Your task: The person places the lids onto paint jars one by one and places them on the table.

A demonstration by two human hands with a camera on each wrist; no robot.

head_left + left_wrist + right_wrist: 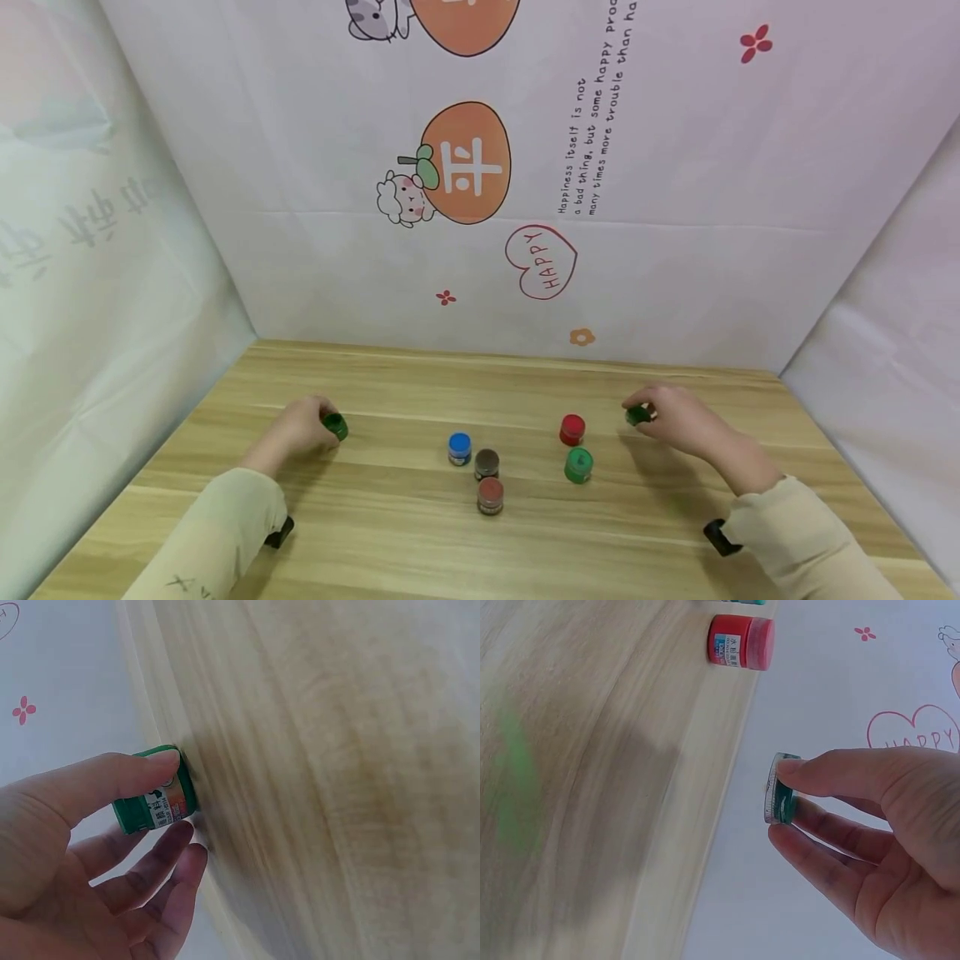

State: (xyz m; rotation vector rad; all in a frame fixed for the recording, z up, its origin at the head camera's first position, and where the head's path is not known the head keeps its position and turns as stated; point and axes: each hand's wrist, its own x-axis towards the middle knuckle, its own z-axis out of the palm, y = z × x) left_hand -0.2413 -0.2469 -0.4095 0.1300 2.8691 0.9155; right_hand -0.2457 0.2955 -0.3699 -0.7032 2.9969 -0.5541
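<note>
At the left of the table, my left hand (303,425) grips a small dark green paint jar (156,791) between thumb and fingers. Its label faces the left wrist camera, and the jar is on or just over the wood; I cannot tell which. My right hand (678,419) pinches a clear, ridged jar lid (781,789) smeared with green paint, held above the table at the right. Nearest to that hand are a red paint jar (572,430) and a lighter green paint jar (579,465), both with lids on.
Left of the table's middle stand a blue paint jar (460,448), a dark brown paint jar (487,464) and a reddish-brown paint jar (491,496), close together. A printed white sheet (337,275) rises behind the wooden table (405,542), with more white sheeting on both sides.
</note>
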